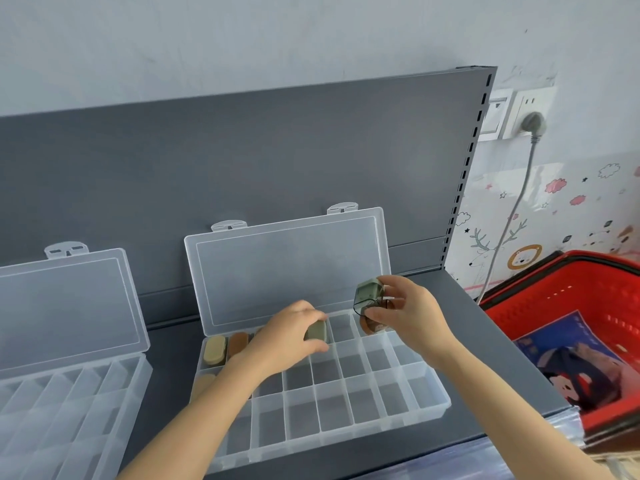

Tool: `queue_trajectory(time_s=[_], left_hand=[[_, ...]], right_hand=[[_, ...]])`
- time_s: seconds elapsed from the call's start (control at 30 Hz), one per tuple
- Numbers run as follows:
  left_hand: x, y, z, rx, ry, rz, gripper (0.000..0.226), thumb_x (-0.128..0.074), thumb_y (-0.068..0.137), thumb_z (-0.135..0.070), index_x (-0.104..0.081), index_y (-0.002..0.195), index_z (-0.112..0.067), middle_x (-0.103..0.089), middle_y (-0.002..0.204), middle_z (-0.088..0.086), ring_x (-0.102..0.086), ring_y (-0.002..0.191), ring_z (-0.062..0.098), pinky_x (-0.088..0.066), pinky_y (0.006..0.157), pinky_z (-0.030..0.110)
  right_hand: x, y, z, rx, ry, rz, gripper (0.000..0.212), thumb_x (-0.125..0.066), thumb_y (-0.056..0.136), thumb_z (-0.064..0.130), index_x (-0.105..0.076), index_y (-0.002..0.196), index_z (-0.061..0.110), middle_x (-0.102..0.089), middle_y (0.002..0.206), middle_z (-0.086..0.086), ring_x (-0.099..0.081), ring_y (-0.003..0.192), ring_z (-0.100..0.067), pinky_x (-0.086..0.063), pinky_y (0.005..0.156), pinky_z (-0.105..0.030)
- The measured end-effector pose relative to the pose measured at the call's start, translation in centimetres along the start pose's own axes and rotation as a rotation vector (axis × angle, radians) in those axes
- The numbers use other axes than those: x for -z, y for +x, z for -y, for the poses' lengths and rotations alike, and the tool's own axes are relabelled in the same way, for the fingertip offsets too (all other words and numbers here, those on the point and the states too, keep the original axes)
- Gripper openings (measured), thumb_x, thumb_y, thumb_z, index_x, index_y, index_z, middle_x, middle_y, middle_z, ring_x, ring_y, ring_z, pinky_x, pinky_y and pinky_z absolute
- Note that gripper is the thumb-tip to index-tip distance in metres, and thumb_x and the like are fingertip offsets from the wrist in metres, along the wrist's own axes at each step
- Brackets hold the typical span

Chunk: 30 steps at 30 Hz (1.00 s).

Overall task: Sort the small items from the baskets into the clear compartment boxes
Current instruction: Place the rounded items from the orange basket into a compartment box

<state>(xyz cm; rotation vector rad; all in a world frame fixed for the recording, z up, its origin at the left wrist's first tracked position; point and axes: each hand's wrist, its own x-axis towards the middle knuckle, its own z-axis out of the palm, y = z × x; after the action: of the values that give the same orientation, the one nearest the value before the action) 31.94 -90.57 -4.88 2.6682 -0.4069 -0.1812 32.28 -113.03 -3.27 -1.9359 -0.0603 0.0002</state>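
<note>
The left hand (294,327) grips a grey-green oval (317,332) over the back row of the open box (429,400) on the shelf (502,341). It is a little to the right of the cells where a tan oval (214,349) and a brown oval (238,342) lie. The right hand (412,313) hovers near it, above the same row, pinching a small greenish case (369,294). The basket (554,292) stands to the right.

To seat the oval well, line its long side up with the cell, lower it between the dividers, then let go. A tilted oval would likely catch on a wall. Choose a free cell next to the other ovals, and keep the case clear of the left hand.
</note>
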Motion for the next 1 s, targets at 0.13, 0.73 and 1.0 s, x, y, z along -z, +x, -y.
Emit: queue_trajectory(time_s=[0.13, 0.73, 1.0], left_hand=[[-0.1, -0.4, -0.2, -0.033, 0.004, -0.072, 0.066, -0.065, 0.086, -0.045, -0.040, 0.143, -0.025, -0.039, 0.139, -0.012, -0.036, 0.129, 0.011, -0.035, 0.107, 0.032], [1.5, 0.5, -4.1, -0.004, -0.484, -0.267, 0.035, -0.080, 0.073, -0.026, -0.061, 0.102, -0.025, -0.066, 0.097, -0.014, -0.061, 0.092, 0.004, -0.047, 0.078, 0.015], [0.8, 2.1, -3.7, -0.029, 0.047, -0.096, 0.046, -0.070, 0.084, -0.025, -0.053, 0.127, -0.020, -0.055, 0.121, 0.000, -0.053, 0.106, 0.020, -0.047, 0.088, 0.032]], right_hand=[[-0.3, -0.5, 0.8, 0.008, 0.078, 0.006, 0.039, -0.074, 0.076, 0.006, -0.063, 0.110, 0.022, -0.071, 0.098, 0.003, -0.070, 0.082, -0.014, -0.057, 0.070, -0.026], [-0.7, -1.0, 2.6, -0.129, 0.697, -0.072, 0.029, -0.065, 0.086, 0.001, -0.059, 0.114, 0.003, -0.070, 0.106, -0.013, -0.068, 0.097, -0.026, -0.055, 0.089, -0.043], [0.4, -1.0, 1.5, -0.245, 0.854, -0.002, 0.039, -0.058, 0.079, -0.020, -0.049, 0.111, 0.001, -0.058, 0.102, -0.024, -0.068, 0.094, -0.041, -0.059, 0.078, -0.044]])
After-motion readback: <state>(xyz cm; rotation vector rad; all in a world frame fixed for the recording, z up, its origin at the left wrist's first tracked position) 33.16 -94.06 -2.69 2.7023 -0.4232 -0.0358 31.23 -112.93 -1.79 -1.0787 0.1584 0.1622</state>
